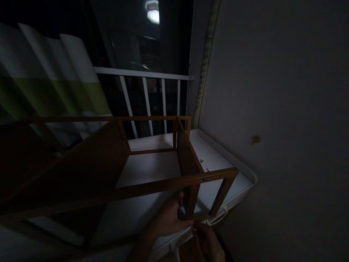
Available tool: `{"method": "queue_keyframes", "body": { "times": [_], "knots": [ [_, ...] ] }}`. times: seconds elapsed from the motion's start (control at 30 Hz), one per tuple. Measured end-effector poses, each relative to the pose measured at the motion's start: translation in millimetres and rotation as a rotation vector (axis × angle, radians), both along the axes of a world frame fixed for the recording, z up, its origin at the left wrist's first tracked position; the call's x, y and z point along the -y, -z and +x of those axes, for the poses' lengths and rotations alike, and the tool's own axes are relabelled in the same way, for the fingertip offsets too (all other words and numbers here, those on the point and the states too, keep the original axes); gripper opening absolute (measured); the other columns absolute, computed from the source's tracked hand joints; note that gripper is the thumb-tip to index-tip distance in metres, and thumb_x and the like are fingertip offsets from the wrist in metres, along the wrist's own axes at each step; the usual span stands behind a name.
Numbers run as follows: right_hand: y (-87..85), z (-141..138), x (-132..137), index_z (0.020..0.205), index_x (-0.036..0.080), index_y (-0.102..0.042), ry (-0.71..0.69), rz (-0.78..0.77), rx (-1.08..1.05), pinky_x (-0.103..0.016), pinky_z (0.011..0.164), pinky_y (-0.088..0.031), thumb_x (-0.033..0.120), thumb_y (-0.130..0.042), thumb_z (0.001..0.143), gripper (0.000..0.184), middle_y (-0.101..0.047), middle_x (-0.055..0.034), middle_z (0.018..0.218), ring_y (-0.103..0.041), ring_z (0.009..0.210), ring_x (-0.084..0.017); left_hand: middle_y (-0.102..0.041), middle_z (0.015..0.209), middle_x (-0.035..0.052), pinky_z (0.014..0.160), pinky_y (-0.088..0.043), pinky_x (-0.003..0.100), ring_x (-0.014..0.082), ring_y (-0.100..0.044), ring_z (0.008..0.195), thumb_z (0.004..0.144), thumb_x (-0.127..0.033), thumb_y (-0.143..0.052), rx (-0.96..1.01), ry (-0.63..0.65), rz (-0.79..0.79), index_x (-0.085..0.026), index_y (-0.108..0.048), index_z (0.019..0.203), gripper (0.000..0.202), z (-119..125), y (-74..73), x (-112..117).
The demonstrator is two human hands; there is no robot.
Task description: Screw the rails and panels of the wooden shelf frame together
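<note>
A brown wooden shelf frame lies across a white surface, with panels between its rails. From the lower middle my left hand reaches to a lower post near the frame's right end. Its thumb and fingers close about the post and panel edge. My right hand is just to the right and lower, at the frame's bottom edge. Its fingers are curled together by the left thumb; what they pinch is too dark and small to name. A dark screw head shows in the upper rail.
Small dark pieces, apparently screws, lie on the white surface beyond the rail. A raised white rim borders it by the wall. White window bars stand behind, with a white and green curtain at left. The light is dim.
</note>
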State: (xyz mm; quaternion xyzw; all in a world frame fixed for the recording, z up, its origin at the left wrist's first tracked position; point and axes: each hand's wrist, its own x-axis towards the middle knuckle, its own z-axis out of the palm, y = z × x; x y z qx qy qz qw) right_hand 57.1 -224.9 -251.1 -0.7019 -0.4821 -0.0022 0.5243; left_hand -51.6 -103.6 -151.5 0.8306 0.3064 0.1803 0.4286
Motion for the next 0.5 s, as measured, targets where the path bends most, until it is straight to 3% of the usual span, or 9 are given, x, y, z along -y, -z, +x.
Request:
{"method": "queue_keyframes", "body": {
  "times": [0.23, 0.37, 0.5],
  "knots": [
    [6.6, 9, 5, 0.094, 0.020, -0.062, -0.031, 0.067, -0.053, -0.019, 0.063, -0.052, 0.053, -0.038, 0.083, 0.042, -0.068, -0.0068, 0.083, -0.065, 0.073, -0.015, -0.055, 0.096, 0.0029, 0.076, -0.041, 0.027, 0.0159, -0.049, 0.085, 0.058, -0.020, -0.068, 0.032, 0.036, 0.030, -0.017, -0.048, 0.097, 0.044, -1, 1.0, -1],
    [3.0, 8, 9, 0.091, 0.021, -0.062, -0.034, 0.065, -0.068, -0.019, 0.063, -0.051, 0.052, -0.043, 0.082, 0.038, -0.067, -0.0051, 0.080, -0.064, 0.072, -0.014, -0.054, 0.091, 0.0007, 0.070, -0.039, 0.024, 0.0133, -0.047, 0.079, 0.056, -0.020, -0.069, 0.054, 0.048, 0.041, -0.017, -0.047, 0.093, 0.043, -1, 4.4, -2],
    [7.6, 16, 18, 0.101, 0.021, -0.059, -0.036, 0.082, 0.022, -0.020, 0.064, -0.051, 0.046, -0.046, 0.081, 0.034, -0.066, -0.0044, 0.083, -0.064, 0.075, -0.015, -0.053, 0.088, 0.0002, 0.071, -0.040, 0.025, 0.0137, -0.046, 0.079, 0.055, -0.022, -0.071, 0.058, 0.039, 0.073, -0.016, -0.048, 0.093, 0.045, -1, 5.1, -1]
  ]
}}
